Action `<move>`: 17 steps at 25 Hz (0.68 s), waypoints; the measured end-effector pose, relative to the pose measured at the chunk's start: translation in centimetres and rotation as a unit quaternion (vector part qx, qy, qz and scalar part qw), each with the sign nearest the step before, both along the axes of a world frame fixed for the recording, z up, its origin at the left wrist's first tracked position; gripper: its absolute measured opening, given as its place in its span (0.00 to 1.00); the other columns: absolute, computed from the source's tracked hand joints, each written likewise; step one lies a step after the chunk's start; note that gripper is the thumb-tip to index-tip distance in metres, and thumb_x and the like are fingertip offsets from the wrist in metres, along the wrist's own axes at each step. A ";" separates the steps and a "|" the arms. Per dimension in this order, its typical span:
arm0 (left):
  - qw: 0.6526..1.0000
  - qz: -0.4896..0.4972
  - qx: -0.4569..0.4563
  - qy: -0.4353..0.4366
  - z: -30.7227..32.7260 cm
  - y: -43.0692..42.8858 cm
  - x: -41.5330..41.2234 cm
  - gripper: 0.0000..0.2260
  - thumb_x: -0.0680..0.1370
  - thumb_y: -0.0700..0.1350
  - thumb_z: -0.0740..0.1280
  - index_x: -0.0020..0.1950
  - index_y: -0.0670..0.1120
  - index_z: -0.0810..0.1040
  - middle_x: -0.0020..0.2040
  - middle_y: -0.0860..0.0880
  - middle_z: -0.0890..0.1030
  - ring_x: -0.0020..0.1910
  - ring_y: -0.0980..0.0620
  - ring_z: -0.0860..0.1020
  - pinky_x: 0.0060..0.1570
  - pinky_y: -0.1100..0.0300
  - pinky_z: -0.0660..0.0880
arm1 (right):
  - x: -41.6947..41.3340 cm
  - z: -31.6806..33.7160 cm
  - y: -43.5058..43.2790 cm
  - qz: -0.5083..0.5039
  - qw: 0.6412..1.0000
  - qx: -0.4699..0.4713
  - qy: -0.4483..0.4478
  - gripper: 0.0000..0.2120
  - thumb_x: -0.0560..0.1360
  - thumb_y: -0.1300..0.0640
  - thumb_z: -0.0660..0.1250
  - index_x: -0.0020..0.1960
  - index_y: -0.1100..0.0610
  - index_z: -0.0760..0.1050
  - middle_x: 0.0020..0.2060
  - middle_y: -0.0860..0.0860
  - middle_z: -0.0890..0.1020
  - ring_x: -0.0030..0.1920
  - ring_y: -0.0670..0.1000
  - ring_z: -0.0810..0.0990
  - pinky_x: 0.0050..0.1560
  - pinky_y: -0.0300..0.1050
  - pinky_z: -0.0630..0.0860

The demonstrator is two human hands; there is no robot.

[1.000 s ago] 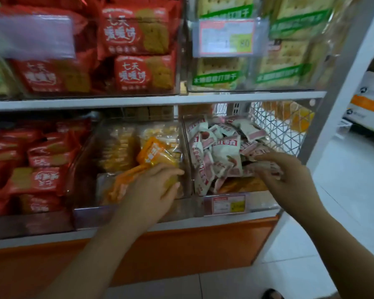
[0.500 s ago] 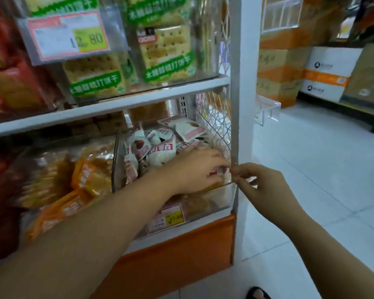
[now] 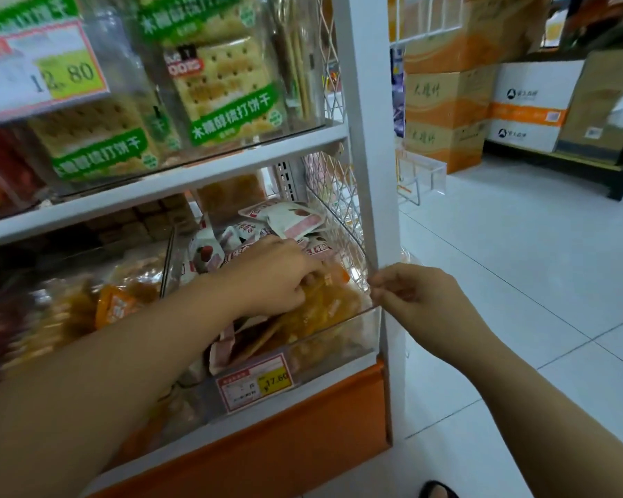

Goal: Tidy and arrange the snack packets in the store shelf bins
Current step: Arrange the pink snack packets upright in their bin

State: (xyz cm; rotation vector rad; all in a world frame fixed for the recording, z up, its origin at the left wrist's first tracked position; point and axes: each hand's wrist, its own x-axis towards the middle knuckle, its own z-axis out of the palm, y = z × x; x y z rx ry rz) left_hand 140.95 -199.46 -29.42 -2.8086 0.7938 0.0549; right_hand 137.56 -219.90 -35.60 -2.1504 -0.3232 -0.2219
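The clear bin (image 3: 339,339) is sitting at the end of the lower shelf, hard against the white upright post (image 3: 367,138) on its right. Inside it, white-and-pink snack packets (image 3: 295,219) are lying heaped toward the back, while orange snack packets (image 3: 324,307) are filling the front, pressing against the bin's front wall.

The left hand (image 3: 281,274) is reaching into the bin from its left front, palm down. Its fingers are curling down among the orange snack packets, just below the white-and-pink ones. The fingertips are buried, so whether they are actually clasping a packet cannot be told.

The right hand (image 3: 410,292) is hanging just outside the bin's right front corner, with thumb and forefinger pinching the top of that corner edge and the other fingers curling loosely behind.

A price tag (image 3: 256,382) is hanging on the bin's front wall, and an orange base panel (image 3: 285,451) is running below the bin. A wire mesh panel (image 3: 335,195) is closing off the bin's right side. To the bin's left, a neighbouring bin (image 3: 69,292) is holding more orange packs, blurred. On the shelf above the bin, green-labelled cracker packs (image 3: 227,91) are standing behind another price tag (image 3: 40,73). Well to the bin's right, cardboard boxes (image 3: 443,113) are standing stacked on the tiled floor (image 3: 518,264).
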 end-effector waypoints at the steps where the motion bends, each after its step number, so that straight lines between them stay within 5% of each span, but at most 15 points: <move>1: 1.000 0.014 0.001 0.009 0.0 -0.4 0.0 0.26 0.72 0.41 0.60 0.68 0.60 0.67 0.58 0.56 0.78 0.58 0.52 0.71 0.66 0.54 0.61 | 0.1 0.0 0.0 -0.002 1.000 0.002 0.003 0.06 0.75 0.56 0.66 0.49 0.49 0.80 0.42 0.44 0.82 0.45 0.43 0.80 0.52 0.38 0.75; 6: 0.991 -0.060 0.120 0.029 -0.6 -2.7 0.1 0.31 0.72 0.39 0.63 0.74 0.55 0.59 0.74 0.53 0.61 0.73 0.50 0.56 0.71 0.46 0.53 | 0.4 0.2 -0.3 0.015 1.000 0.010 0.026 0.05 0.75 0.56 0.66 0.49 0.50 0.80 0.44 0.45 0.83 0.45 0.42 0.80 0.51 0.37 0.75; 11: 0.974 -0.066 0.192 0.103 0.1 -4.5 1.8 0.30 0.73 0.41 0.68 0.73 0.51 0.62 0.69 0.48 0.67 0.69 0.47 0.63 0.63 0.50 0.67 | 0.5 0.3 -0.8 0.049 0.998 0.006 0.050 0.05 0.74 0.55 0.67 0.49 0.49 0.80 0.43 0.43 0.83 0.44 0.39 0.80 0.49 0.32 0.74; 17: 0.937 -0.104 0.309 0.122 0.4 -5.4 3.4 0.31 0.70 0.53 0.73 0.70 0.53 0.65 0.64 0.49 0.68 0.64 0.45 0.68 0.59 0.50 0.69 | 0.8 -0.1 -1.0 0.060 0.997 0.006 0.054 0.06 0.75 0.55 0.66 0.50 0.49 0.80 0.44 0.43 0.82 0.45 0.40 0.80 0.50 0.35 0.74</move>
